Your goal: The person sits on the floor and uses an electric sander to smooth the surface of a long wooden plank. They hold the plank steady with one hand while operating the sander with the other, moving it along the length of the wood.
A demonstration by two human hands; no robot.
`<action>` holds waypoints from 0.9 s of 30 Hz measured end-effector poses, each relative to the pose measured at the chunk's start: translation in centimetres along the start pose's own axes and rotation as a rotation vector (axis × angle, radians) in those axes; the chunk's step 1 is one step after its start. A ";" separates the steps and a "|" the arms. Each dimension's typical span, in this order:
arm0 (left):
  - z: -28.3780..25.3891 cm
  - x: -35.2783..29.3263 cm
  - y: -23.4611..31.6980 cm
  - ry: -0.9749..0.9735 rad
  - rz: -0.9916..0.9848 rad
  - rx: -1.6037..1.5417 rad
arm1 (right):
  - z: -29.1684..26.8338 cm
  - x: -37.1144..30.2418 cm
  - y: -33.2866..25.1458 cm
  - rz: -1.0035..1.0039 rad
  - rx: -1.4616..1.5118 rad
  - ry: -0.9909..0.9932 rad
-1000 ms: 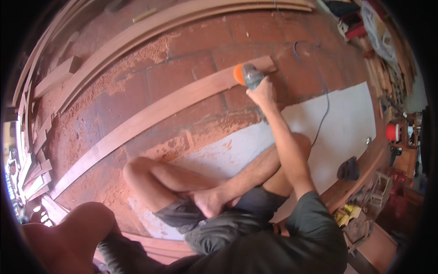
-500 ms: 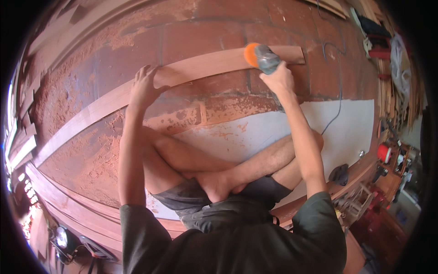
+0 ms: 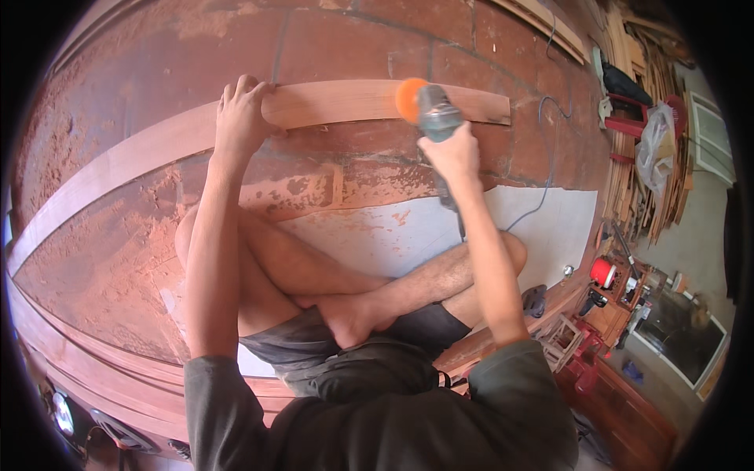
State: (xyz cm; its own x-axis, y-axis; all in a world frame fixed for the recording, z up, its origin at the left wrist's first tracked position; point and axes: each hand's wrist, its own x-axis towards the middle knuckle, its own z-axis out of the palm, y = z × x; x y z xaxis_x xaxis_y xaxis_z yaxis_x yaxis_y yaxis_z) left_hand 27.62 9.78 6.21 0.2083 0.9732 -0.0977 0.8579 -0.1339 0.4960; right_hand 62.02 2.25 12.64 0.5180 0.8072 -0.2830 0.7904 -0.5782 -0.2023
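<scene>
A long, pale reddish wooden board (image 3: 338, 102) lies across the tiled floor in front of my crossed legs. My left hand (image 3: 242, 118) grips it left of its middle, fingers bent over the far edge and thumb by the near edge. Closed around the body of an angle grinder (image 3: 440, 118) is my right hand (image 3: 454, 157). The grinder's round orange disc (image 3: 410, 100) is over the board near its right end. Whether the disc touches the wood I cannot tell. The rear of the tool is partly hidden by my right forearm.
A white sheet (image 3: 550, 228) lies under my legs, with the grinder's cord (image 3: 542, 196) running across it. Reddish dust (image 3: 149, 228) covers the floor at left. Stacked planks (image 3: 102, 377) lie at lower left. More timber, a red chair (image 3: 628, 114) and tools stand at right.
My left hand has moved farther forward on the board and closed over it. The grinder has shifted left along the board in my right hand. The whole view has turned slightly.
</scene>
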 end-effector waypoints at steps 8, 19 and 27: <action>0.9 0.4 0.3 0.059 -0.006 0.000 | -0.7 4.7 -1.1 0.073 -0.033 0.033; 1.4 -0.5 -0.8 0.064 -0.018 -0.038 | -0.8 4.9 -1.4 0.096 -0.063 -0.014; 0.7 -0.6 -0.1 0.068 -0.002 -0.049 | 1.8 -2.2 -7.5 -0.045 0.012 -0.034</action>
State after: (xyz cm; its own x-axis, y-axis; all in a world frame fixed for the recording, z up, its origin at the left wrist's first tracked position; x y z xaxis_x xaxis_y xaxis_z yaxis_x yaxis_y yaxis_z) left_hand 27.71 9.06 5.59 0.1728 0.9841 -0.0402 0.8339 -0.1245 0.5376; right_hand 54.38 4.55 13.14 0.4707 0.8280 -0.3047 0.8085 -0.5431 -0.2267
